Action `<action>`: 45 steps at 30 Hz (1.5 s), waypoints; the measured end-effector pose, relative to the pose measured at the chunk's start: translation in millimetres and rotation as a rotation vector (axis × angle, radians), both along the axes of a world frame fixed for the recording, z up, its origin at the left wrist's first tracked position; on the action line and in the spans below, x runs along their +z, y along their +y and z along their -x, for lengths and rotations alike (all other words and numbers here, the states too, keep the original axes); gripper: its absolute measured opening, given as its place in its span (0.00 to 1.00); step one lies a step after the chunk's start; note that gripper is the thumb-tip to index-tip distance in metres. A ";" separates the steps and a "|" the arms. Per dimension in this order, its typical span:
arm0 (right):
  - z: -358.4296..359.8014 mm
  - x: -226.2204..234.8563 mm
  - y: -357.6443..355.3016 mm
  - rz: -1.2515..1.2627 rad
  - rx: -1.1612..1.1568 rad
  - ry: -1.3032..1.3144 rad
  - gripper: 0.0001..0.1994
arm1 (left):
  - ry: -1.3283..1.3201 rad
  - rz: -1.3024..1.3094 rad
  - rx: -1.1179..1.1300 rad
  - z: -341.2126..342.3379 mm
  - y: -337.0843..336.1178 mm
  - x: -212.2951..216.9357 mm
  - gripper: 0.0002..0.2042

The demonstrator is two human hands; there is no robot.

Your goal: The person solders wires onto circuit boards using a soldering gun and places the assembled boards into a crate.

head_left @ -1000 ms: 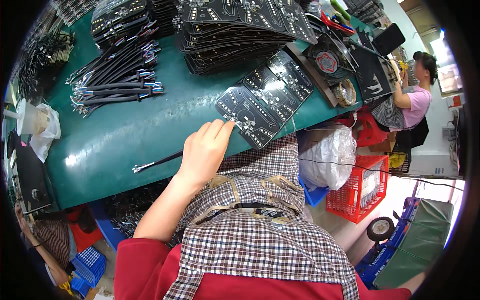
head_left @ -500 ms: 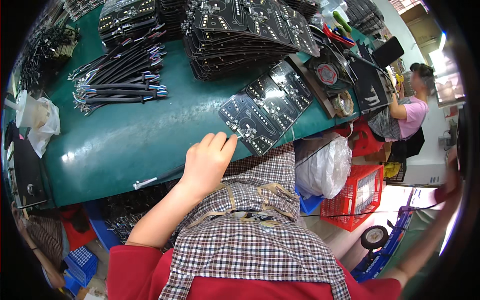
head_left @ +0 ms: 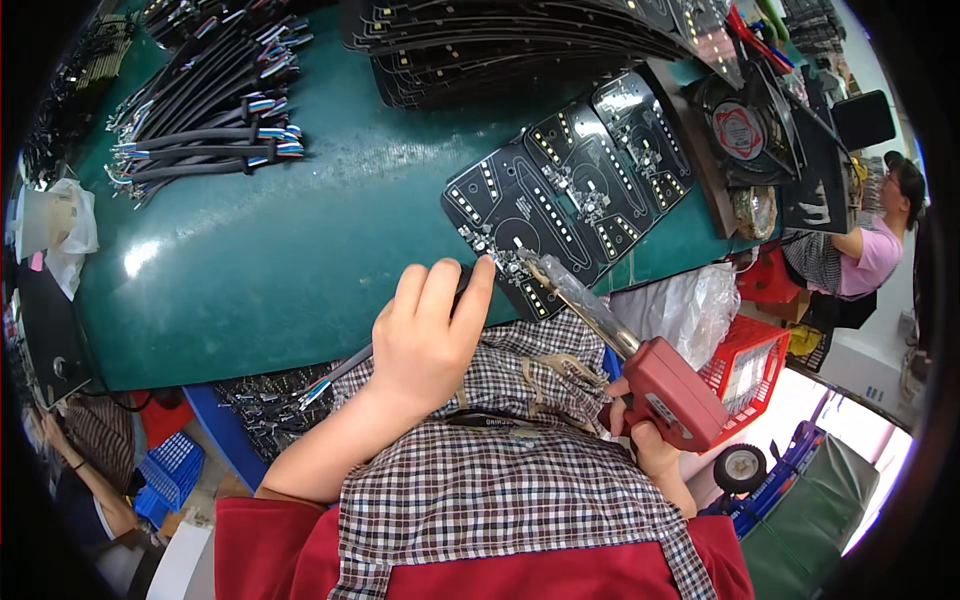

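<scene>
Swung in from far right since half a second ago: right hand (head_left: pixel 653 448), fingers wrapped round red, boxy plastic soldering tool with long metal barrel (head_left: pixel 675 392). Tip at left short edge of black, rectangular circuit board (head_left: pixel 560 190), flat on green surface (head_left: pixel 250 280); contact unclear. Left hand (head_left: pixel 428 335): fingers pinched closed on black-sheathed, multi-wire cable (head_left: pixel 350 364), end at same edge. Looks like soldering in hand; calls for steady cable, fine tip placement. Beyond: stacked black boards (head_left: pixel 500 50).
</scene>
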State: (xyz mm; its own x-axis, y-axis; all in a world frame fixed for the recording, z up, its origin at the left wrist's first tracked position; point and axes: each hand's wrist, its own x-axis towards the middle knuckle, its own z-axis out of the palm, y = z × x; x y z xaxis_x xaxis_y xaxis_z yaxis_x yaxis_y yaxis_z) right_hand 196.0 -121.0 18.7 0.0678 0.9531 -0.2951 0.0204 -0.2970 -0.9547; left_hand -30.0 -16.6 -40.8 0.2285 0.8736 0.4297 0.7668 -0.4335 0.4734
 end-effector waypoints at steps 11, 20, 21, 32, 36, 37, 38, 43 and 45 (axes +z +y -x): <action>9.9 8.0 17.1 0.136 -0.022 0.173 0.26 | 0.067 -0.014 -0.048 0.4 -0.5 0.9 0.17; 5.9 5.5 13.1 0.149 0.025 0.041 0.24 | 0.154 -0.119 -0.050 2.1 1.6 -5.3 0.17; 0.4 1.4 9.4 0.150 0.025 0.039 0.24 | 0.153 -0.118 -0.050 2.2 1.4 -4.4 0.17; 8.8 15.0 16.1 0.102 -0.016 0.159 0.35 | 0.317 -0.126 -0.051 -1.1 1.2 2.3 0.12; 4.9 17.8 18.7 0.142 0.014 0.181 0.30 | 0.248 -0.180 -0.058 1.8 2.1 -4.6 0.13; 5.7 18.3 19.0 0.143 0.014 0.182 0.30 | 0.251 -0.181 -0.060 2.3 2.2 -4.5 0.13; 6.6 18.7 19.3 0.151 0.005 0.178 0.30 | 0.253 -0.182 -0.062 2.6 2.2 -4.4 0.13; 5.6 19.9 14.7 0.220 -0.005 0.138 0.28 | 0.240 -0.195 -0.076 3.8 3.1 -4.6 0.14; 2.4 16.9 11.1 0.221 0.002 0.061 0.31 | 0.236 -0.197 -0.086 4.1 3.4 -3.6 0.14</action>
State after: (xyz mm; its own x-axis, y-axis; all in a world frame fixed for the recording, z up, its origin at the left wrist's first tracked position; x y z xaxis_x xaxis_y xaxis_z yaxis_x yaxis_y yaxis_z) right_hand 193.6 -109.8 35.6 0.0414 0.8651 -0.4999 -0.0341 -0.4988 -0.8660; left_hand -34.2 -13.2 -44.5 0.4117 0.7521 0.5147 0.8020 -0.5672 0.1873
